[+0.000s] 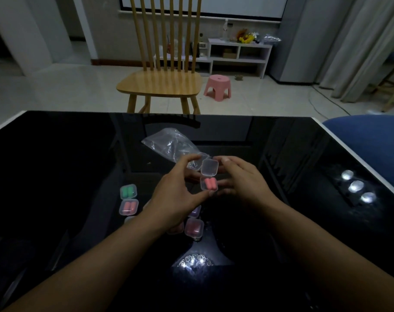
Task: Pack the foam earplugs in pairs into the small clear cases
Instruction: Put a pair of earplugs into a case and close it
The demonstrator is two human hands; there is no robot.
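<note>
Above the black glass table (56, 167) I hold a small clear case (209, 184) with its lid (209, 167) swung up. Two pink foam earplugs (209, 183) lie side by side in its base. My left hand (180, 194) pinches the case from the left, thumb at the lower corner and forefinger near the lid. My right hand (241, 179) holds it from the right with curled fingers. On the table lie closed cases: one with green earplugs (128, 192), one with pink earplugs (128, 207), another pink one (193, 228), and more partly hidden under my left hand.
A crumpled clear plastic bag (171, 143) lies just beyond my hands. A wooden chair (164, 82) and a pink stool (217, 86) stand past the table's far edge. A blue cushion (367, 131) sits at the right. Ceiling lights glare on the glass (356, 185).
</note>
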